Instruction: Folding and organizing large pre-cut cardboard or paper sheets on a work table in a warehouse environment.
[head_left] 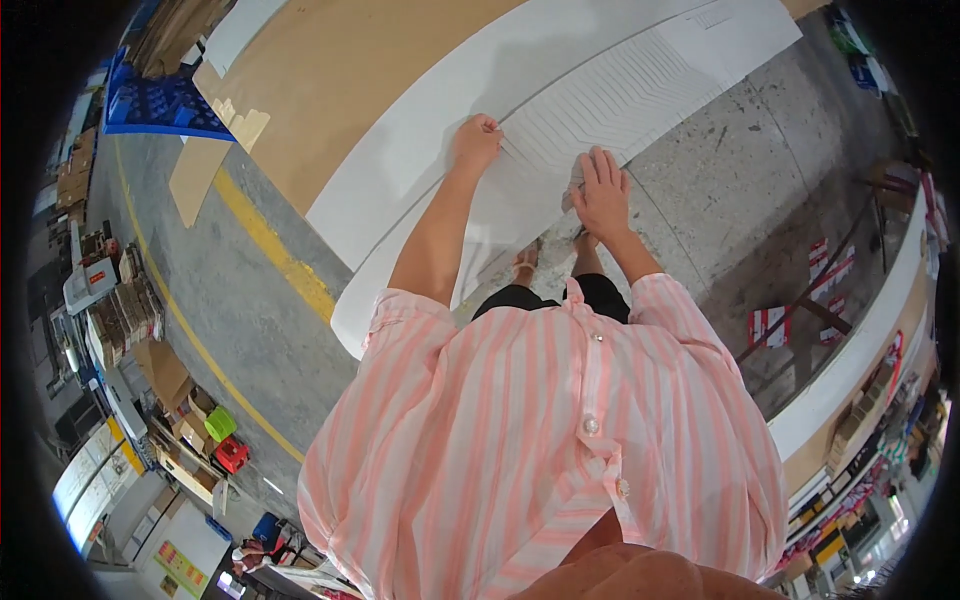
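Note:
A long white sheet [575, 130] marked with many thin parallel lines lies slantwise in front of me, partly over another white sheet [400, 165]. My left hand [476, 143] is at the far edge of the lined sheet, its fingers curled into a pinch. Whatever is between those fingertips is too small to make out. Near the sheet's closer edge, my right hand [603, 192] rests palm down with its fingers stretched out, holding nothing.
Brown board [330, 80] forms the surface under the sheets. A blue plastic crate [165, 105] stands at the far left, with tan tape strips [245, 122] by it. A brown flap [197, 180] juts over the floor. Metal legs [810, 300] stand at the right.

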